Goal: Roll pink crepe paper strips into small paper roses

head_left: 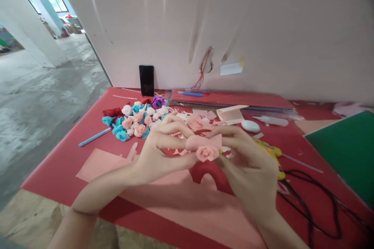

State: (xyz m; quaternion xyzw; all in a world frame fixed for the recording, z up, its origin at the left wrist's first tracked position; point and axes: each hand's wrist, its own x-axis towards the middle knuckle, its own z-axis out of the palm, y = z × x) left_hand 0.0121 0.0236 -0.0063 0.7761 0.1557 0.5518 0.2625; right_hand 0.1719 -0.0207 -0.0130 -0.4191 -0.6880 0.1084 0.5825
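Observed from beside the bench: a pink paper rose is held above the middle of the red surface, between the person's two hands. Left hand: fingers grasping the rose at its left side, thumb beneath. Right hand: fingers pinching its right edge, thumb close to the bloom. A small yellow spot shows by that thumb; cannot tell what it is.

Progress (judgement): the rose is partly built. Its curled centre is formed; a broad, flatter petal stands out behind it, so shaping or fastening of outer petals probably remains. Made already, by appearance: a heap of blooms at left in pink, white and blue, plus a purple rose. Stock left over: a large pink sheet with pieces cut from its far edge, a smaller pink sheet to its left, and scraps beyond the hands. A yellow glue gun lies partly behind the right hand.

Writing: none legible. The phone leaning on the white panel has a dark face, no brand readable. The pale note taped to the panel shows no readable text. Any marks on the glue gun are too small to make out.
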